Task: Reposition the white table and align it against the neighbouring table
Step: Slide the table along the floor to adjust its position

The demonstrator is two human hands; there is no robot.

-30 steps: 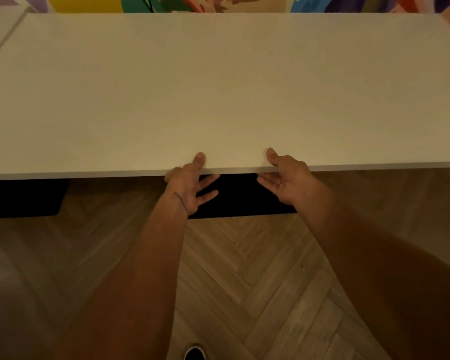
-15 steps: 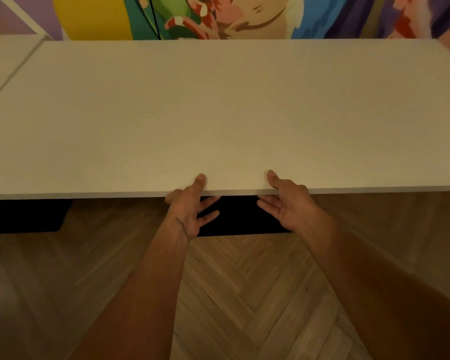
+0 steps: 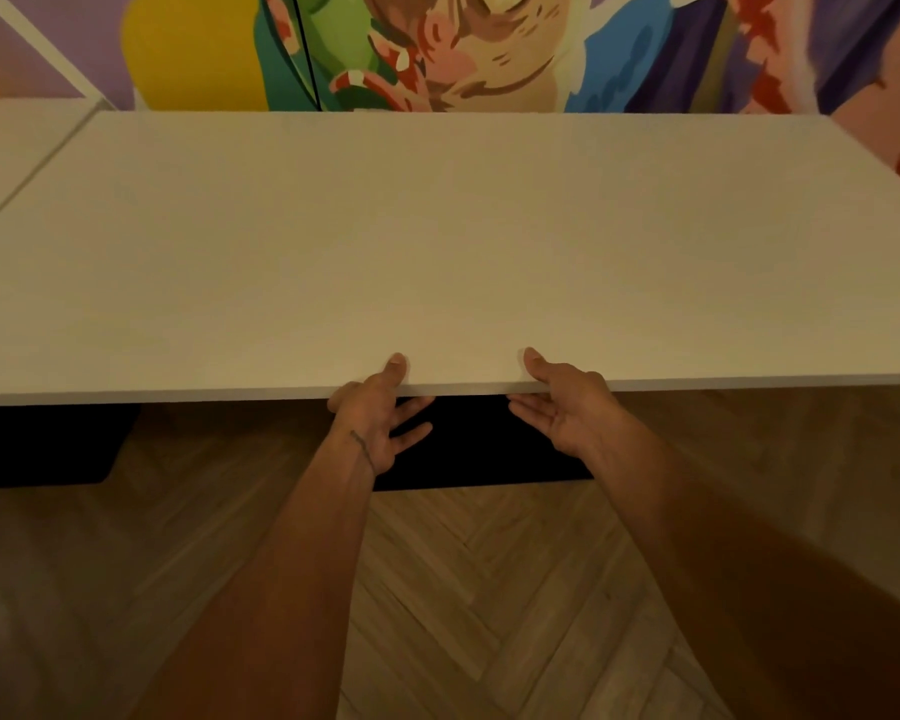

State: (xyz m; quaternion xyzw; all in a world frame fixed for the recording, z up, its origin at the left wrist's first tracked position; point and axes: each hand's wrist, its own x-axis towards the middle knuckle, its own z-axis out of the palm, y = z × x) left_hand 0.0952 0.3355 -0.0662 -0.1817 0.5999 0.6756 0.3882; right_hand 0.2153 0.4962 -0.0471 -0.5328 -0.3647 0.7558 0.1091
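Lower in the view than a second ago, the white rectangular worktop (image 3: 437, 241) now leaves a broader band of the multicoloured painted mural (image 3: 489, 49) showing beyond its far edge. Both hands keep the same spots on its near edge.

The left hand (image 3: 370, 423) grips the middle of that near edge. Its thumb lies flat on the top surface and its fingers (image 3: 414, 407) reach beneath the edge, spread and nearly straight. A thin dark line crosses the left wrist. The right hand (image 3: 572, 407) grips the same edge just to the right of the left hand, thumb on top and fingers extended below. Whether the fingers of either hand touch the underside cannot be told.

At the worktop's left end sits a second white worktop (image 3: 6, 148). Only a thin dark seam runs between the two, and their far edges are close to level.

Below the white rectangular worktop's near edge lies a black rectangular shape (image 3: 479, 449), directly under the hands, with another dark shape (image 3: 37, 444) further left. Nearer the viewer than the worktop, a brown herringbone wooden floor (image 3: 489, 589) spreads beneath both bare forearms.
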